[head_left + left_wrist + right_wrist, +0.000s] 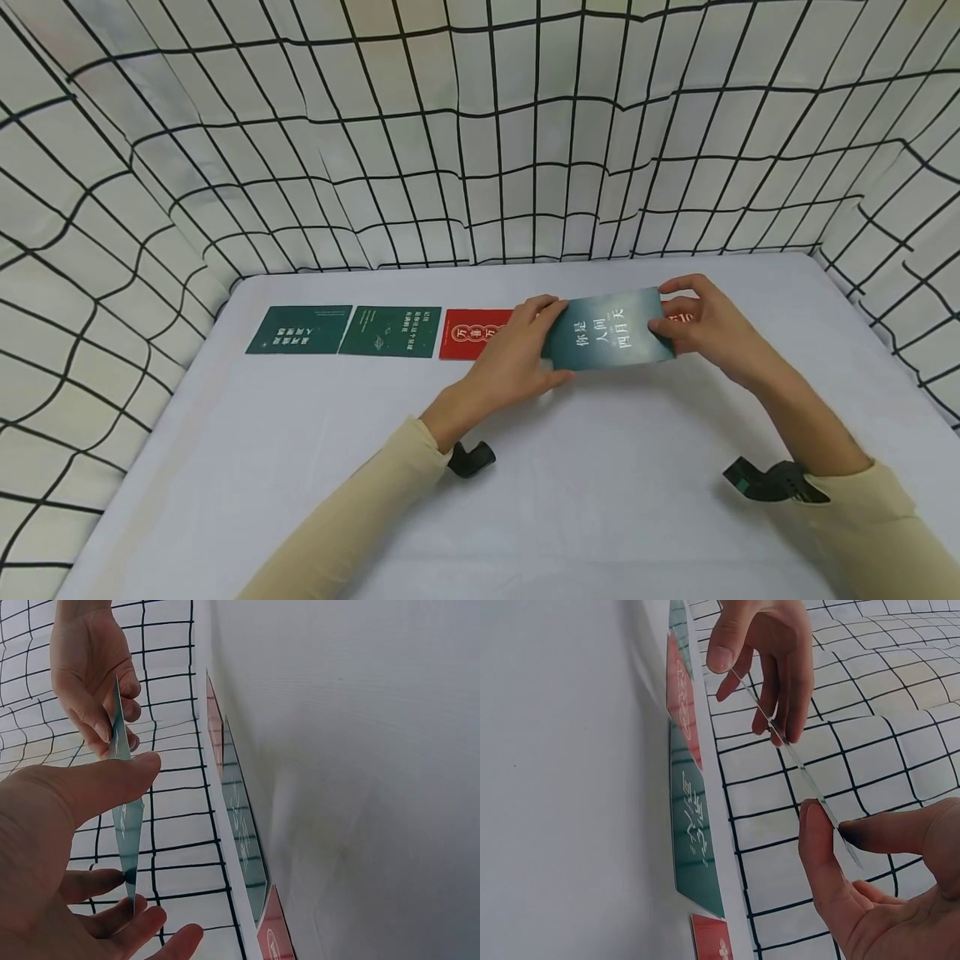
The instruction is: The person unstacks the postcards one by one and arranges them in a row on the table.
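Note:
A blue-green card (611,329) with white Chinese characters is held up off the table between both hands. The left hand (517,350) holds its left end, thumb on one side and fingers on the other, as the left wrist view shows. At the right edge, the right hand (711,333) pinches it between thumb and fingers. Seen edge-on in the right wrist view, the held card (808,776) looks like a thin line. Below it, another teal card (692,825) lies on the table between a red card (459,335) and a second red card (714,941), mostly hidden in the head view.
Two dark green cards, one at far left (300,330) and one beside it (392,332), continue the row on the white table (300,467). Black-lined netting (495,167) rises behind and at both sides. A dark wrist device (471,459) sits on each forearm.

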A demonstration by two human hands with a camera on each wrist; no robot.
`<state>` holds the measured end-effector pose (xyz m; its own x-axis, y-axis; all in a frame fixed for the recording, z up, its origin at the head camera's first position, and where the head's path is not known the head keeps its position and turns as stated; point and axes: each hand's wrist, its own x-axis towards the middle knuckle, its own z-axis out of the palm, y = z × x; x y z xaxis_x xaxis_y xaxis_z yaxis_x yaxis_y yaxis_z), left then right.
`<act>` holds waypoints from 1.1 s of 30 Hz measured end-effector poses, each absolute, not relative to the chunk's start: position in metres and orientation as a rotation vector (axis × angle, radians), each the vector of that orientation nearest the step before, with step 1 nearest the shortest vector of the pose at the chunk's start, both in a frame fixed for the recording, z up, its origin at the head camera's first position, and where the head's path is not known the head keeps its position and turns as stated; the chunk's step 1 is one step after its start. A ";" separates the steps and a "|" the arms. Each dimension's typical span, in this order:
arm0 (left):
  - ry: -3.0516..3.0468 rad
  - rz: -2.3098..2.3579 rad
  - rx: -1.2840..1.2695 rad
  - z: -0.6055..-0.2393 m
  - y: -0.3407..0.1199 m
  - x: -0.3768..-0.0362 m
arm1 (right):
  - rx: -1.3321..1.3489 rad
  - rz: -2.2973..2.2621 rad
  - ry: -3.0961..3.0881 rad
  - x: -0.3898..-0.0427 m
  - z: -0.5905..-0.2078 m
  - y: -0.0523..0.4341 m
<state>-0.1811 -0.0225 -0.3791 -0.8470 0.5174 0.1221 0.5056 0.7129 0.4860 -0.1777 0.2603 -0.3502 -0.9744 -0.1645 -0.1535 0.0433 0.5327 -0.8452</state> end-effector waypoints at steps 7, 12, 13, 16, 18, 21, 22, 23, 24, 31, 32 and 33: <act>2.889 0.842 0.832 -0.379 -0.014 -0.186 | -0.070 -1.555 2.482 -0.179 -0.350 0.265; 2.877 0.871 0.806 -0.380 -0.008 -0.189 | -0.094 -1.572 2.480 -0.180 -0.351 0.267; 2.876 0.875 0.803 -0.380 -0.008 -0.190 | -0.098 -1.567 2.488 -0.180 -0.351 0.267; 2.873 0.886 0.792 -0.380 -0.006 -0.191 | -0.100 -1.550 2.511 -0.180 -0.350 0.268; 2.873 0.893 0.787 -0.380 -0.005 -0.192 | -0.094 -1.529 2.530 -0.181 -0.349 0.269; 2.873 0.905 0.780 -0.380 -0.004 -0.193 | -0.086 -1.481 2.571 -0.181 -0.349 0.270; 2.873 0.907 0.779 -0.380 -0.003 -0.193 | -0.084 -1.461 2.588 -0.181 -0.349 0.271; 2.872 0.911 0.779 -0.380 -0.003 -0.193 | -0.083 -1.435 2.608 -0.181 -0.349 0.271; 2.871 0.916 0.779 -0.380 -0.002 -0.193 | -0.084 -1.421 2.620 -0.182 -0.349 0.272; 2.874 0.912 0.782 -0.379 0.001 -0.195 | -0.105 -1.508 2.567 -0.183 -0.349 0.277; 2.874 0.915 0.780 -0.379 0.002 -0.195 | -0.111 -1.519 2.565 -0.183 -0.349 0.278; 2.875 0.920 0.779 -0.379 0.002 -0.195 | -0.112 -1.529 2.565 -0.183 -0.349 0.279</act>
